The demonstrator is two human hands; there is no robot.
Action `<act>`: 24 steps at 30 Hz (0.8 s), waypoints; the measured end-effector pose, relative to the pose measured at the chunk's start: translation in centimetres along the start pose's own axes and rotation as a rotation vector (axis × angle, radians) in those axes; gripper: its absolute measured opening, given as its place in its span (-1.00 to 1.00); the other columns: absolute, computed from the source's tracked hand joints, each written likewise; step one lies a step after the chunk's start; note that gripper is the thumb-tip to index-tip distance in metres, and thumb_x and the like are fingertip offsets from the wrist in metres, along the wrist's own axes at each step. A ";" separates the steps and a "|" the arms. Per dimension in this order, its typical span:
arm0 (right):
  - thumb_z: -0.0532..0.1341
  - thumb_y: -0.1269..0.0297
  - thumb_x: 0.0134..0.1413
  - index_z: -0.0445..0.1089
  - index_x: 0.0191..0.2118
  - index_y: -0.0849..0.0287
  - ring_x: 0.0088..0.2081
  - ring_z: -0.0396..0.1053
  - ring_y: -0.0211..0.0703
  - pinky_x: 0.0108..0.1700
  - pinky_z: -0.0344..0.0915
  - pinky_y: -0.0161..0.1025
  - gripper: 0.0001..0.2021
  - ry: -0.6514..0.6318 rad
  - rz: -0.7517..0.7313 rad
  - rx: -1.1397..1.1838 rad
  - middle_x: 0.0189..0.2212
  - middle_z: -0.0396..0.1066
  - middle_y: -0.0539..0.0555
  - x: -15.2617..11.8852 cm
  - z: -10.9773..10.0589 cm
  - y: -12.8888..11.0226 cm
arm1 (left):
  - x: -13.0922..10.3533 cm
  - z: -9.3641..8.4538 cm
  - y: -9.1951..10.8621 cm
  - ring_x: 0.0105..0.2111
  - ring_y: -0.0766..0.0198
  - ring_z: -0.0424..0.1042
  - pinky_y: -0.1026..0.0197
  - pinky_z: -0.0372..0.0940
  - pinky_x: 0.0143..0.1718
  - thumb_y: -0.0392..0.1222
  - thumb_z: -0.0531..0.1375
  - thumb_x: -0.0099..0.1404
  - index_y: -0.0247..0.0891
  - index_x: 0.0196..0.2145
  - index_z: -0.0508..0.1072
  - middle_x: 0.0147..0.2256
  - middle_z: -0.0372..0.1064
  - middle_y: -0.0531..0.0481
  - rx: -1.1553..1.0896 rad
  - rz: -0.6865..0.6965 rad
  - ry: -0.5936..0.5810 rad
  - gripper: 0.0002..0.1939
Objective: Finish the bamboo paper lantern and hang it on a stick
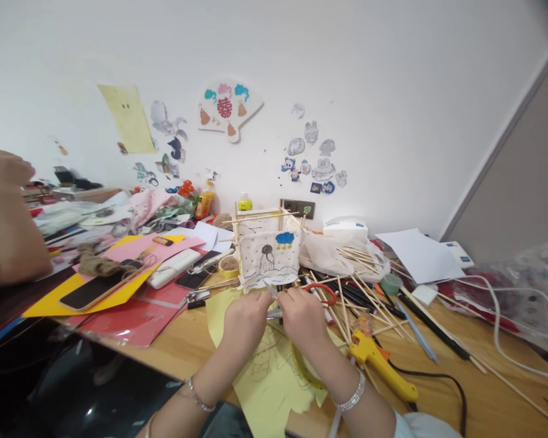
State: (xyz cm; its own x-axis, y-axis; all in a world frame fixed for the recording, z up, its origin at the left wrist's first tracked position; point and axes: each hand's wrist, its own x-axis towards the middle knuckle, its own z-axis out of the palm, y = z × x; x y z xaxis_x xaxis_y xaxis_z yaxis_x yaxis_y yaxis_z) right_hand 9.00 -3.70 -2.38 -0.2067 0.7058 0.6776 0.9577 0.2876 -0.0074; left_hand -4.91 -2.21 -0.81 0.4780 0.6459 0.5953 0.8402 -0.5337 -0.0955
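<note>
"How's the room?"
"A wooden worktop (493, 407), cluttered, against a smooth white wall (393, 91)."
"Any writing?"
"A red 囍 on the fan (231, 126)."
"And the grip?"
"Right hand (304, 316) closed around metal-bladed scissors (274, 314); left hand (249, 316) curled tight, contents hidden."
"The stick frame (274, 261)?"
"Boxy, white-panelled, on the worktop just beyond both hands."
</note>
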 end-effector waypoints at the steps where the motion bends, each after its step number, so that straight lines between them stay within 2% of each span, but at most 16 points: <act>1: 0.11 0.52 0.04 0.36 -0.46 0.15 -0.45 0.27 -0.13 -0.46 -0.05 -0.21 -0.82 -0.009 0.008 0.000 -0.52 0.38 0.06 0.0 0.0 -0.1 | 0.1 0.1 0.0 -0.57 0.24 0.33 0.22 -0.02 -0.57 -0.44 -0.01 0.20 -0.24 -0.53 0.30 -0.60 0.32 0.01 -0.014 -0.004 -0.016 -0.77; 4: 0.14 0.54 0.00 0.37 -0.45 0.16 -0.44 0.28 -0.13 -0.45 -0.06 -0.22 -0.85 -0.032 0.033 0.007 -0.50 0.39 0.05 0.0 0.1 -0.1 | 0.3 0.2 -0.2 -0.55 0.24 0.33 0.23 -0.04 -0.55 -0.43 0.00 0.21 -0.24 -0.52 0.32 -0.58 0.34 0.02 -0.044 -0.027 -0.063 -0.78; 7: 0.14 0.51 0.04 0.37 -0.45 0.16 -0.45 0.26 -0.14 -0.44 -0.07 -0.21 -0.85 -0.028 0.028 0.009 -0.51 0.38 0.05 0.1 -0.1 0.3 | 0.5 0.2 -0.6 -0.55 0.25 0.32 0.23 -0.06 -0.55 -0.38 0.02 0.24 -0.24 -0.52 0.32 -0.58 0.34 0.03 -0.027 -0.038 -0.091 -0.78; 12: 0.08 0.48 0.12 0.33 -0.46 0.16 -0.43 0.23 -0.17 -0.40 -0.04 -0.23 -0.81 -0.060 -0.141 0.080 -0.52 0.35 0.01 0.3 -0.5 1.6 | 0.8 -0.1 -1.0 -0.49 0.22 0.34 0.20 0.05 -0.45 -0.36 0.01 0.29 -0.24 -0.43 0.34 -0.53 0.37 0.03 -0.042 0.185 -0.090 -0.82; 15: 0.07 0.48 0.12 0.31 -0.46 0.17 -0.42 0.22 -0.17 -0.38 -0.03 -0.24 -0.82 -0.060 -0.164 0.120 -0.51 0.35 0.02 0.2 -0.8 2.0 | 0.6 -0.2 -1.0 -0.45 0.19 0.34 0.18 0.10 -0.40 -0.40 -0.01 0.27 -0.27 -0.45 0.32 -0.49 0.37 -0.01 -0.068 0.225 -0.040 -0.80; 18: 0.07 0.46 0.11 0.31 -0.46 0.17 -0.41 0.23 -0.19 -0.37 -0.02 -0.26 -0.83 -0.083 -0.209 0.179 -0.51 0.36 0.02 0.2 -1.1 1.8 | 0.2 -0.1 -1.1 -0.48 0.21 0.32 0.20 0.10 -0.44 -0.40 -0.02 0.26 -0.27 -0.47 0.31 -0.50 0.36 -0.02 -0.133 0.242 -0.078 -0.80; 20: 0.08 0.47 0.09 0.31 -0.47 0.17 -0.43 0.23 -0.20 -0.38 -0.03 -0.25 -0.83 -0.089 -0.193 0.174 -0.51 0.36 0.01 0.2 -1.1 1.4 | -0.1 -0.1 -1.1 -0.49 0.20 0.33 0.20 0.09 -0.46 -0.40 -0.03 0.25 -0.27 -0.46 0.31 -0.51 0.36 -0.02 -0.127 0.200 -0.136 -0.80; 24: 0.10 0.49 0.05 0.35 -0.47 0.17 -0.45 0.26 -0.20 -0.41 -0.04 -0.24 -0.84 -0.105 -0.078 0.120 -0.51 0.39 0.02 0.1 -0.8 0.4 | -0.2 -0.3 -0.7 -0.46 0.16 0.38 0.20 0.08 -0.48 -0.42 -0.06 0.25 -0.26 -0.44 0.34 -0.49 0.40 -0.04 -0.083 0.012 -0.258 -0.77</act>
State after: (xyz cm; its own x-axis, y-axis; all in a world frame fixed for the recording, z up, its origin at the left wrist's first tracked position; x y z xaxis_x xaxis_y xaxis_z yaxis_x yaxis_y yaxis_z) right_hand 9.52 -4.01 -1.68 -0.3050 0.7403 0.5992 0.9084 0.4150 -0.0503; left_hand -5.65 -2.17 -0.60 0.5463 0.7511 0.3708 0.8152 -0.5784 -0.0295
